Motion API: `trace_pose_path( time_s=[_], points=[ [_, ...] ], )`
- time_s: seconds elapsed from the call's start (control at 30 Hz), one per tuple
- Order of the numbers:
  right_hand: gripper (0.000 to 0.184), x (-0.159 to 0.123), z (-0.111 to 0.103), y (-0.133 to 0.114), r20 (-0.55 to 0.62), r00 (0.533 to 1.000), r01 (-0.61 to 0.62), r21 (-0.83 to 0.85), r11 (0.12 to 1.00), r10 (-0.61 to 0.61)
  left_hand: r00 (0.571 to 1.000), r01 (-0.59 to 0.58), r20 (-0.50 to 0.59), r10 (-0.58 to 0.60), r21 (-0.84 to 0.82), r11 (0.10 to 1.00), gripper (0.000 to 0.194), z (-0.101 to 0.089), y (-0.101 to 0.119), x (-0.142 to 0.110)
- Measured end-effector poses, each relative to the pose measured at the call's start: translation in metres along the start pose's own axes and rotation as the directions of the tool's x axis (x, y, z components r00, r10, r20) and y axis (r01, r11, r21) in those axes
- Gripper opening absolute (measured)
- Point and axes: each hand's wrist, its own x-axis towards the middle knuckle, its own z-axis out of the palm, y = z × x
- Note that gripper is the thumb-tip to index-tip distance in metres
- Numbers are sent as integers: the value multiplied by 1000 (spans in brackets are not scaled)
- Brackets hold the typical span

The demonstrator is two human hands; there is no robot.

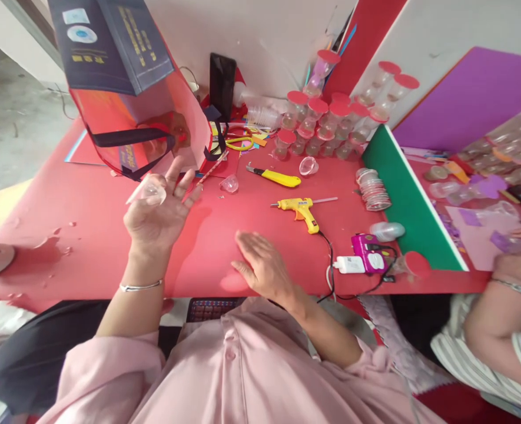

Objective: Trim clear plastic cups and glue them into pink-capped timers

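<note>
My left hand (158, 209) is raised palm up over the red table (88, 235), fingers partly spread, with a small clear plastic cup (148, 191) resting on its fingertips. My right hand (262, 265) lies flat, palm down, on the table near its front edge, holding nothing. A yellow glue gun (302, 211) lies a little beyond the right hand, its black cord running to a white plug (349, 264). Another clear cup (229, 184) sits past the left hand.
A red gift bag (154, 118) lies on its side at the back left. A yellow utility knife (275, 176), red-lidded jars (326, 126), stacked clear lids (372, 189) and a green board (408, 206) stand to the right. Another person's arm (503, 312) rests at the right edge.
</note>
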Motion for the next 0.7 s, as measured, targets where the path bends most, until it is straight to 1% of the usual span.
trace_pose_path(
  time_s=[0.07, 0.1, 0.13, 0.17, 0.2, 0.23, 0.27, 0.3, 0.33, 0.37, 0.4, 0.43, 0.47, 0.5, 0.53, 0.57, 0.6, 0.63, 0.67, 0.7],
  points=[
    [85, 5, 0, 15, 1, 987, -160, -122, 980, 161, 999, 35, 20, -35, 6, 999, 26, 2, -6, 2],
    [94, 10, 5, 16, 5, 976, -214, -159, 964, 217, 998, 55, 34, -55, 9, 998, 27, 4, -10, 3],
    [100, 14, 12, 11, 22, 971, -231, -173, 957, 238, 996, 74, 48, -75, 16, 997, 29, 5, -15, 4],
    [104, 19, 22, 2, 48, 978, -193, -164, 967, 203, 994, 91, 59, -93, 29, 995, 32, 8, -20, 4],
    [106, 22, 33, -12, 106, 991, -72, -122, 990, 85, 992, 103, 65, -106, 43, 994, 35, 10, -24, 5],
    [108, 25, 43, -27, 162, 984, 78, -53, 995, -69, 991, 112, 68, -115, 56, 992, 37, 12, -27, 6],
    [102, 25, 52, -44, 198, 957, 209, 24, 978, -210, 990, 117, 70, -122, 69, 991, 39, 15, -29, 7],
    [89, 25, 59, -60, 221, 919, 312, 96, 945, -326, 989, 124, 73, -131, 86, 989, 39, 17, -31, 8],
    [72, 23, 62, -73, 233, 859, 426, 170, 888, -457, 987, 133, 75, -142, 111, 985, 40, 19, -33, 10],
    [53, 20, 62, -82, 228, 779, 532, 250, 809, -584, 985, 144, 75, -156, 144, 979, 40, 21, -34, 11],
    [39, 17, 59, -86, 210, 719, 593, 312, 743, -662, 983, 154, 72, -170, 181, 971, 41, 23, -35, 12],
    [32, 13, 52, -85, 185, 701, 611, 341, 714, -688, 981, 162, 68, -181, 219, 962, 41, 24, -37, 13],
    [30, 9, 43, -80, 160, 741, 582, 332, 742, -652, 980, 167, 63, -189, 254, 953, 41, 24, -40, 14],
    [30, 5, 31, -70, 133, 824, 503, 277, 819, -551, 979, 169, 61, -194, 282, 944, 41, 24, -44, 15],
    [31, 1, 20, -57, 77, 927, 349, 175, 920, -367, 978, 169, 63, -197, 303, 938, 41, 24, -48, 17],
    [34, -3, 9, -43, 19, 991, 133, 55, 990, -135, 977, 172, 67, -203, 319, 932, 41, 24, -53, 18],
    [39, -6, 0, -27, -47, 998, -46, -50, 998, 44, 975, 176, 70, -210, 331, 927, 41, 23, -58, 19],
    [49, -8, -7, -12, -93, 982, -178, -135, 975, 166, 973, 183, 71, -219, 337, 924, 41, 23, -63, 20],
    [62, -9, -11, 1, -112, 963, -264, -191, 945, 247, 972, 191, 67, -225, 335, 923, 41, 23, -69, 21],
    [75, -8, -11, 13, -118, 948, -315, -221, 923, 295, 971, 199, 60, -230, 327, 924, 42, 23, -73, 21]
  ],
)
